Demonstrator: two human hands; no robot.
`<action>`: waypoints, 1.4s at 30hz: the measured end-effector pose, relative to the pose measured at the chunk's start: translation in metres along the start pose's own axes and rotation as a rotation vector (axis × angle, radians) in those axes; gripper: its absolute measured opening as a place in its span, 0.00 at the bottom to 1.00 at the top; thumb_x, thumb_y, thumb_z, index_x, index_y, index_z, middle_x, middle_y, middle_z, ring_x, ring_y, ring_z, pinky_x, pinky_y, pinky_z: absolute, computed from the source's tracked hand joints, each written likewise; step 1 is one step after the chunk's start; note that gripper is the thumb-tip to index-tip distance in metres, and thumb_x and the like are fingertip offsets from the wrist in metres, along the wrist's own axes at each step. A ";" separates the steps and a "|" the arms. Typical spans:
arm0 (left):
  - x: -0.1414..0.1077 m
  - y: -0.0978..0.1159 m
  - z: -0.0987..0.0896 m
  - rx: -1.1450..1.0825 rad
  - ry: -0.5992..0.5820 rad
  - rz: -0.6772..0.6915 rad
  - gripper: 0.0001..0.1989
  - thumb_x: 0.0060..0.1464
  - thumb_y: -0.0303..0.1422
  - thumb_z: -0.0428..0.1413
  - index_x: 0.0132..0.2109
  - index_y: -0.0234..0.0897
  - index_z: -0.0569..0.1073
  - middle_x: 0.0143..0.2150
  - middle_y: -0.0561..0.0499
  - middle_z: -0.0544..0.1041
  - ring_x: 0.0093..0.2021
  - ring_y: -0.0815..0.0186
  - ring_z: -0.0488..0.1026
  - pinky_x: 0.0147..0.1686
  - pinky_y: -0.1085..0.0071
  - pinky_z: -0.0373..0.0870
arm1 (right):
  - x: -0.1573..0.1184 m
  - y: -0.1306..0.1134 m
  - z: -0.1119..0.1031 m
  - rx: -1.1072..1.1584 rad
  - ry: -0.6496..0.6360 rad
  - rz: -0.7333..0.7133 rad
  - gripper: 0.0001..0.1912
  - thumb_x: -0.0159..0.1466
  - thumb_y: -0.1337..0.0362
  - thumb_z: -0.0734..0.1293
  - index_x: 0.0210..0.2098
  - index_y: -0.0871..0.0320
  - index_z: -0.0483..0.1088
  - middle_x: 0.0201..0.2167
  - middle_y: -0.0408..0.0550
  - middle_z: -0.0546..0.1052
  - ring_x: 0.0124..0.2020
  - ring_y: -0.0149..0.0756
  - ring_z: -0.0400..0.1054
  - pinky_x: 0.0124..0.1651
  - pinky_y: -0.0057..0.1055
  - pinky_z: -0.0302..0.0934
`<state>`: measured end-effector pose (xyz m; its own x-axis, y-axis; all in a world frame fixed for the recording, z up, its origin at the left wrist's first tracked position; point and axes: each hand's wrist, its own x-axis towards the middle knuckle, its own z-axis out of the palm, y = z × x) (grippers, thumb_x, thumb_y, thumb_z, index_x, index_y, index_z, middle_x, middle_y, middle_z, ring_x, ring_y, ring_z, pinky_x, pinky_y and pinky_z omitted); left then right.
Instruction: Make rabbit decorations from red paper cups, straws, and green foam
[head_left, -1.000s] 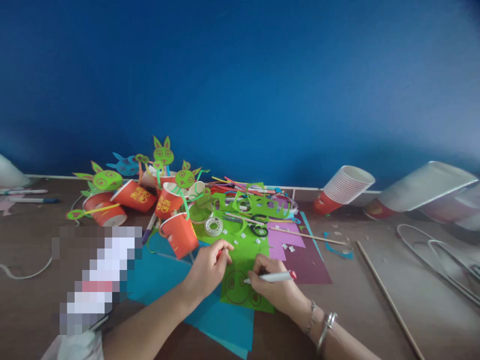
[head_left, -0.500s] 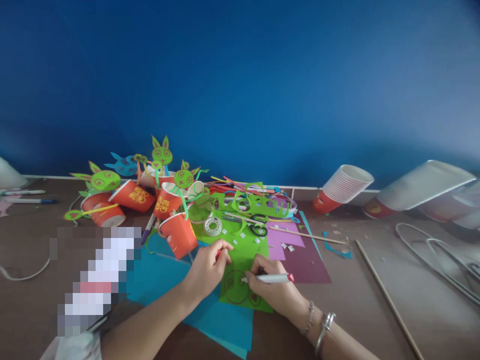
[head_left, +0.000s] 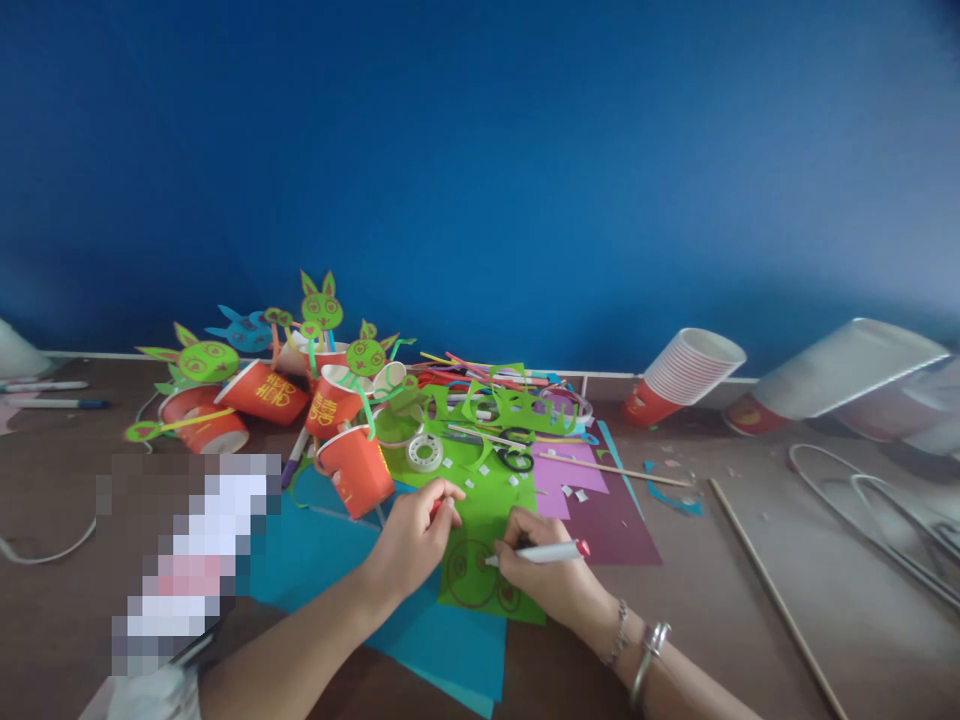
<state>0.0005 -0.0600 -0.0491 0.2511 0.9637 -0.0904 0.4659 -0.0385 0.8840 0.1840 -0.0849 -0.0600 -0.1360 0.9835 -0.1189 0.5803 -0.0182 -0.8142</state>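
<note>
My right hand [head_left: 551, 575] is closed on a white marker with a red end [head_left: 553, 552], its tip touching the drawn face on a green paper [head_left: 480, 515]. The drawing [head_left: 471, 574] shows a round outline with eyes inside and a smaller shape beside it, partly under my hand. My left hand [head_left: 421, 530] rests at the green paper's left edge, its fingers curled round a small red thing, mostly hidden, perhaps a marker cap. Blue sheets [head_left: 450, 645] lie beneath my left forearm.
Red paper cups [head_left: 356, 470] with green animal faces [head_left: 208, 361] stand at the left. Behind my hands are a tape roll [head_left: 425, 453], scissors [head_left: 516, 455] and green scraps [head_left: 525, 408]. Stacked cups [head_left: 686, 375], a wooden stick [head_left: 772, 590] and cables [head_left: 877, 520] are at the right.
The marker tip in my right hand has moved very slightly to the right over the drawn eye. My left hand has stayed in place.
</note>
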 end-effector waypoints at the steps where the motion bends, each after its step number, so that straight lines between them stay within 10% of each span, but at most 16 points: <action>1: 0.000 0.000 0.000 0.001 0.001 0.000 0.13 0.59 0.35 0.44 0.41 0.36 0.71 0.29 0.51 0.77 0.17 0.71 0.66 0.20 0.75 0.61 | 0.000 -0.001 0.000 0.002 -0.001 0.003 0.11 0.53 0.66 0.64 0.18 0.55 0.58 0.12 0.36 0.64 0.16 0.27 0.60 0.17 0.21 0.49; 42: -0.001 0.000 0.000 0.010 0.009 -0.002 0.12 0.58 0.35 0.44 0.40 0.36 0.71 0.29 0.51 0.77 0.21 0.69 0.69 0.22 0.75 0.62 | 0.000 0.000 0.001 0.037 -0.017 -0.008 0.11 0.53 0.66 0.63 0.18 0.55 0.56 0.12 0.36 0.64 0.15 0.26 0.60 0.17 0.21 0.51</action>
<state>0.0003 -0.0606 -0.0488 0.2422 0.9662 -0.0879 0.4749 -0.0391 0.8792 0.1834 -0.0854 -0.0603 -0.1539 0.9806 -0.1216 0.5490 -0.0174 -0.8356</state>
